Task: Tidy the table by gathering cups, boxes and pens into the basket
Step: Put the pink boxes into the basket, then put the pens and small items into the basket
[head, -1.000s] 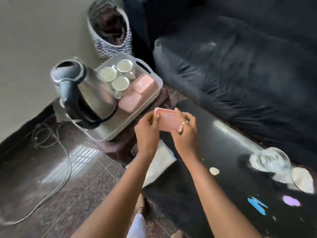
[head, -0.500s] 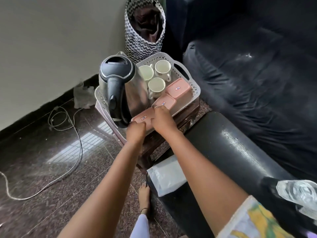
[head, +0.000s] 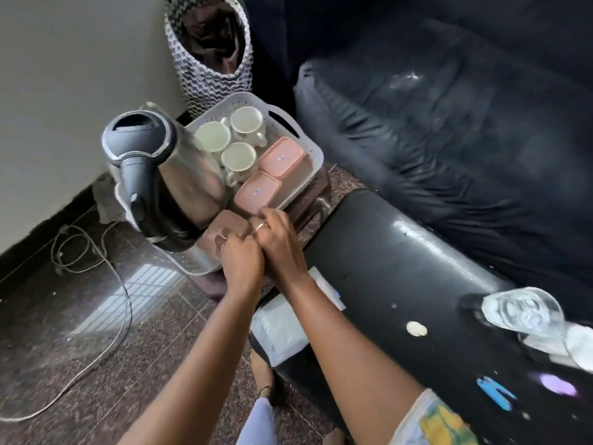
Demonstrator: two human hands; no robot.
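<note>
The fingers [head: 226, 244] of the left hand [head: 240, 256] are curled together over the near edge of a pink lidded plastic box [head: 224, 224]. The fingers [head: 261, 221] of the right hand [head: 280, 244], one wearing a ring, are bent close against its right corner. I read both as pinching the box, though blur hides the thumbs. The box sits low and in shadow at the near end of the white perforated plastic basket [head: 316, 155]. It is right beside the steel kettle with the black handle [head: 179, 191] and just in front of two more pink lidded boxes [head: 256, 192], which lie in a row along the basket's right wall. Three white ceramic cups [head: 239, 155] stand at the far end.

I judge the step in hand to be seating this box. To do it well I would press it flat to the basket floor, line its side up with its neighbour, and hold the knuckles off the kettle, which crowds the slot. I would let go only once the box rests level, lifting both hands straight up so nothing drags. On the glossy black table [head: 401, 268] a clear drinking glass [head: 523, 311] sits well apart from the basket; I take that as a likely next thing to fetch
</note>
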